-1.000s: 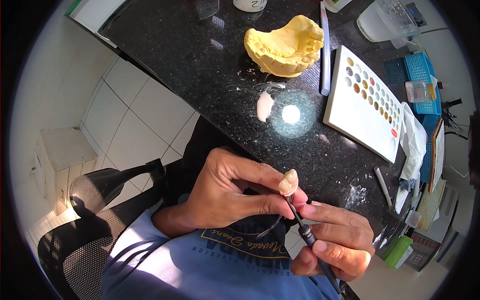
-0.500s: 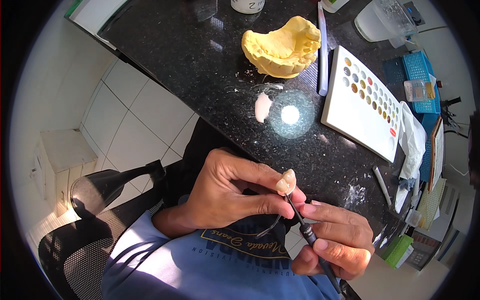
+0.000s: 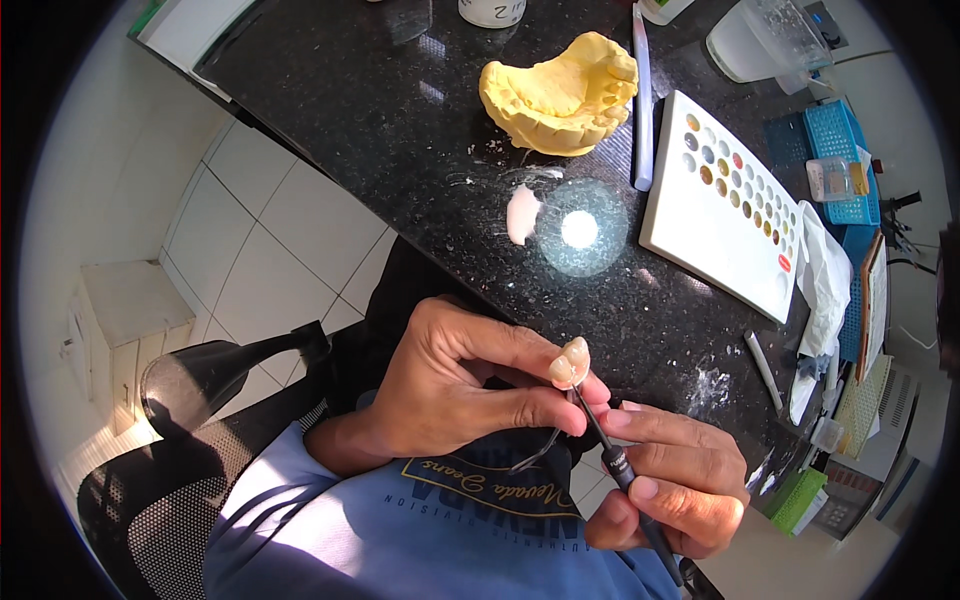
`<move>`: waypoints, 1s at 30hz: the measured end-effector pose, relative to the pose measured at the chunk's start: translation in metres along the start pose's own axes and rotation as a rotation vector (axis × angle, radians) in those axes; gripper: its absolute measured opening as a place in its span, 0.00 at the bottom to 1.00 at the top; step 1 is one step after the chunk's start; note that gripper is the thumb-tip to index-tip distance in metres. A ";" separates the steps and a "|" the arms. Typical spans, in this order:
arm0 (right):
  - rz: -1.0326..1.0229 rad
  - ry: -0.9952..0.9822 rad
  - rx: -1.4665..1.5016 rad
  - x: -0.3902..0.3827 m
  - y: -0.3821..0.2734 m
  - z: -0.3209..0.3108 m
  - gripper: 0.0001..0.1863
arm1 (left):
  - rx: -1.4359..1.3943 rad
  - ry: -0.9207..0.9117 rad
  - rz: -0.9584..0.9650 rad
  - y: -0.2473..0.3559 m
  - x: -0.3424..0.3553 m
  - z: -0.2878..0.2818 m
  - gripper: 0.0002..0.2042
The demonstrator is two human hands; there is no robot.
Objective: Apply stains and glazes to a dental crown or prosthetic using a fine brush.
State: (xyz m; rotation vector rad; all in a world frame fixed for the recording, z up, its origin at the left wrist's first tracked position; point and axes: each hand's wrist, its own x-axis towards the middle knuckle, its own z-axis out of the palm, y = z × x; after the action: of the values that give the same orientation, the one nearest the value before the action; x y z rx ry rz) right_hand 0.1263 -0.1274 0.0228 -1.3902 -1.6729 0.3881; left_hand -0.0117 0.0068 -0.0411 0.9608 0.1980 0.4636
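Note:
My left hand (image 3: 470, 375) pinches a small tooth-coloured dental crown piece (image 3: 570, 363) between its fingertips, with the glossy tooth shapes showing above them. A thin metal instrument (image 3: 537, 455) pokes out below the left thumb; how it meets the crown piece is hidden by the fingers. My right hand (image 3: 680, 480) is closed around a slim black-handled tool (image 3: 617, 465), held like a pen. Its narrow dark tip reaches up to the lower edge of the crown piece; the very end is too small to make out.
Beyond the hands, a yellow dental cast (image 3: 560, 95) stands on the black speckled bench (image 3: 400, 150). Near it are a pinkish-white smear (image 3: 522, 215), a translucent stick (image 3: 643, 100) and a white palette (image 3: 720, 215) with coloured wells. Crumpled white tissue (image 3: 825, 270) and a blue basket (image 3: 840, 140) lie farther right.
The bench items sit very slightly farther left in the picture. Both hands keep their grips, with the tool tip still at the crown piece.

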 end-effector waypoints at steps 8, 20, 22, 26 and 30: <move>0.011 0.009 -0.060 0.001 -0.004 0.003 0.18 | 0.005 0.008 -0.001 0.000 0.000 0.000 0.09; 0.016 -0.033 -0.006 0.003 -0.001 0.000 0.20 | -0.001 -0.004 0.019 -0.001 -0.001 -0.001 0.09; 0.020 -0.033 -0.014 0.002 -0.003 -0.001 0.20 | 0.011 -0.010 0.029 -0.001 0.001 0.000 0.09; -0.049 0.160 0.007 -0.005 0.000 0.005 0.16 | -0.067 -0.034 -0.012 0.004 0.002 0.003 0.09; 0.235 0.350 0.156 -0.005 -0.015 -0.015 0.21 | -0.039 0.027 -0.068 0.005 -0.002 0.000 0.09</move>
State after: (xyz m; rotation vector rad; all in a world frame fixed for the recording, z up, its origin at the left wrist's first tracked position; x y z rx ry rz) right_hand 0.1284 -0.1406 0.0398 -1.4474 -1.1776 0.3740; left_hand -0.0147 0.0083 -0.0366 0.9070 0.2442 0.4168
